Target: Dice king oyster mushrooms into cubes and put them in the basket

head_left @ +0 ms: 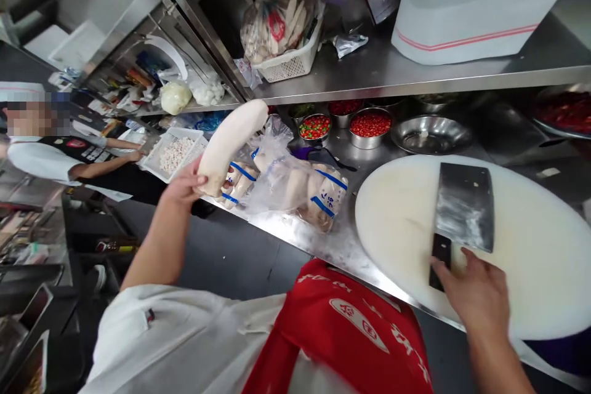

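Observation:
My left hand [183,186] is closed round the lower end of a long pale white root vegetable [233,143], which it holds up over the steel counter [323,240] above a clear plastic bag of more such pieces [295,188]. My right hand [478,295] rests on the round white cutting board [530,258], its fingers touching the black handle of a cleaver [464,209] that lies flat on the board. I cannot see whether the fingers grip the handle.
Steel bowls of chopped red and green chilli [369,126] and an empty bowl [429,134] stand behind the board. A white basket [290,61] and a paper chef's hat [480,6] sit on the shelf above. Another person [60,160] works at the far left beside a white tray [173,154].

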`<state>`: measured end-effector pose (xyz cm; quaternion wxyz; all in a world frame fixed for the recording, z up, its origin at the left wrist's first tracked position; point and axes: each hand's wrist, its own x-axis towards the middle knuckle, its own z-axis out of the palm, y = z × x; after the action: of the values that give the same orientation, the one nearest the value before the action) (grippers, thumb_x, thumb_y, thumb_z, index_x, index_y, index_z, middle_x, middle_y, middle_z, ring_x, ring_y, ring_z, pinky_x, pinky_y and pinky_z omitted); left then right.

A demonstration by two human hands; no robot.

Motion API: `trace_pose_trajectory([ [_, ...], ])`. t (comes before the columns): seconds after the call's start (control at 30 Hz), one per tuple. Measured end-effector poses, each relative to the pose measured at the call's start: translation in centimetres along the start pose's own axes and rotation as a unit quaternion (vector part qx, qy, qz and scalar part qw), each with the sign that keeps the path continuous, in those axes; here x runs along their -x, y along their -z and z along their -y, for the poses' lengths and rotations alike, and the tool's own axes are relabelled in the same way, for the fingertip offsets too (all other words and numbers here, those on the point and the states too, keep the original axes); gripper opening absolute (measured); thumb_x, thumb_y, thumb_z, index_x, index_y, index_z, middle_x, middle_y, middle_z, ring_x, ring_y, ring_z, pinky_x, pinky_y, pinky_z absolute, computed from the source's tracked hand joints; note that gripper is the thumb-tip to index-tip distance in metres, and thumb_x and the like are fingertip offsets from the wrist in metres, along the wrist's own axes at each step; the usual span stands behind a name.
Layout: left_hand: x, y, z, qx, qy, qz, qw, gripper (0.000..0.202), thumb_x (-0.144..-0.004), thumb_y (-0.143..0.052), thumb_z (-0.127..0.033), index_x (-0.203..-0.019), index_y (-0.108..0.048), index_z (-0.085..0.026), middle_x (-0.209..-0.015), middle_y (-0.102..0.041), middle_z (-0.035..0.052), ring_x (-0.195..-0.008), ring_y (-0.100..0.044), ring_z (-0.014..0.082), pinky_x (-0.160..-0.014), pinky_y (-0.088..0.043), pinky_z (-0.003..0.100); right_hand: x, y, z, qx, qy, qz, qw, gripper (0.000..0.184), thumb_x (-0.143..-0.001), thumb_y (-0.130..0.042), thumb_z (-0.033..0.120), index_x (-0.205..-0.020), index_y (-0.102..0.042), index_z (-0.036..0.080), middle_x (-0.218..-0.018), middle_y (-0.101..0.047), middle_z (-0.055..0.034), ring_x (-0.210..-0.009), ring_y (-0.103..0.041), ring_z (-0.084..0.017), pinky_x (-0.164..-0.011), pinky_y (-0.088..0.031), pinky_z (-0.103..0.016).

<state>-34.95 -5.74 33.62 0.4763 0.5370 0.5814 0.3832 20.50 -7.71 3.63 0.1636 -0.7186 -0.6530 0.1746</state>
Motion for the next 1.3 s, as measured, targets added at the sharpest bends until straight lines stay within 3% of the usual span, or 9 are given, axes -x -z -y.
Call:
trace_pose_trajectory([
  [0.2,-0.5,-20.2,7.2,0.208,-0.011,0.014,0.978,0.085,-0.057,-0.069,-0.079,-0.118,-0.055,-0.020,-0.099,-0.067,0.0090,-0.072,-0.066,0.0228,-0.066,-0.057,0.043,-0.6,1.2,1.2,0.031,-0.008,0.149,0.988,0.072,-0.086,-0.047,0.040,-0.150,-0.033,0.011,-0.108,-0.056,-0.0195,-0.096,-0.061,-0.035,-0.084,-0.048,-0.046],
  [0.33,-4.7,-30.0,8.8,-0.052,-0.073,0.068,0.994,0.065,-0.069,-0.074,-0.058,-0.117,-0.058,-0.017,-0.105,-0.064,0.0102,-0.095,-0.063,0.0278,-0.084,-0.054,0.046,-1.4,4.7,-1.6,-0.019,-0.097,0.195,0.976,0.082,-0.079,-0.053,0.032,-0.153,-0.026,0.011,-0.107,-0.060,-0.0179,-0.087,-0.064,-0.030,-0.077,-0.049,-0.041],
  [0.5,-11.2,-37.1,10.5,-0.439,-0.334,0.258,0.793,0.047,-0.080,-0.064,-0.014,-0.127,-0.059,-0.018,-0.121,-0.062,0.0104,-0.120,-0.054,0.0270,-0.114,-0.034,0.050,1.3,9.6,-5.4,-0.343,-0.196,0.180,0.901,0.078,-0.076,-0.060,0.036,-0.148,-0.033,0.023,-0.077,-0.056,0.0009,-0.051,-0.050,-0.015,-0.048,-0.043,-0.029],
  [0.6,-14.2,-39.4,12.7,-0.495,-0.420,0.302,0.698,0.046,-0.085,-0.054,-0.006,-0.129,-0.059,-0.019,-0.124,-0.063,0.0077,-0.131,-0.048,0.0267,-0.121,-0.023,0.052,3.8,11.0,-6.1,-0.489,-0.199,0.181,0.830,0.077,-0.075,-0.066,0.039,-0.143,-0.035,0.024,-0.071,-0.052,0.0060,-0.045,-0.044,-0.011,-0.041,-0.038,-0.025],
  [0.7,-15.3,-39.9,15.0,-0.509,-0.455,0.282,0.674,0.050,-0.088,-0.051,-0.005,-0.134,-0.055,-0.024,-0.140,-0.055,0.0049,-0.142,-0.035,0.0283,-0.121,-0.023,0.053,5.5,10.9,-6.3,-0.521,-0.183,0.213,0.806,0.072,-0.075,-0.067,0.034,-0.140,-0.039,0.021,-0.073,-0.055,0.0058,-0.045,-0.046,-0.010,-0.043,-0.040,-0.025],
  [0.9,-13.4,-39.5,19.2,-0.466,-0.399,0.121,0.780,0.045,-0.092,-0.055,-0.019,-0.136,-0.054,-0.025,-0.139,-0.053,0.0118,-0.137,-0.042,0.0291,-0.109,-0.043,0.048,5.8,9.9,-6.4,-0.448,-0.185,0.351,0.801,0.076,-0.078,-0.055,0.026,-0.150,-0.029,0.026,-0.091,-0.064,0.0016,-0.055,-0.058,-0.012,-0.054,-0.049,-0.027],
  [1.0,-12.8,-40.0,20.3,-0.408,-0.388,0.102,0.820,0.042,-0.092,-0.054,-0.020,-0.134,-0.055,-0.022,-0.136,-0.055,0.0132,-0.138,-0.041,0.0279,-0.108,-0.044,0.048,5.2,10.3,-5.6,-0.342,-0.166,0.358,0.853,0.068,-0.084,-0.052,0.033,-0.149,-0.034,0.027,-0.099,-0.068,-0.0025,-0.065,-0.065,-0.017,-0.058,-0.052,-0.029],
  [1.1,-13.1,-40.3,20.2,-0.347,-0.415,0.119,0.832,0.042,-0.089,-0.056,-0.024,-0.131,-0.056,-0.019,-0.137,-0.054,0.0148,-0.140,-0.038,0.0295,-0.108,-0.043,0.051,4.8,10.9,-4.4,-0.288,-0.116,0.313,0.897,0.057,-0.090,-0.049,0.046,-0.143,-0.046,0.025,-0.090,-0.071,-0.0053,-0.072,-0.068,-0.023,-0.061,-0.053,-0.032],
  [1.3,-14.4,-40.8,19.8,-0.299,-0.412,0.128,0.851,0.048,-0.078,-0.070,-0.049,-0.118,-0.065,-0.023,-0.120,-0.063,0.0141,-0.119,-0.054,0.0312,-0.098,-0.044,0.053,4.0,10.5,-2.8,-0.303,-0.130,0.339,0.881,0.063,-0.097,-0.033,0.058,-0.144,-0.043,0.018,-0.053,-0.053,0.0056,-0.045,-0.057,-0.018,-0.052,-0.049,-0.031],
])
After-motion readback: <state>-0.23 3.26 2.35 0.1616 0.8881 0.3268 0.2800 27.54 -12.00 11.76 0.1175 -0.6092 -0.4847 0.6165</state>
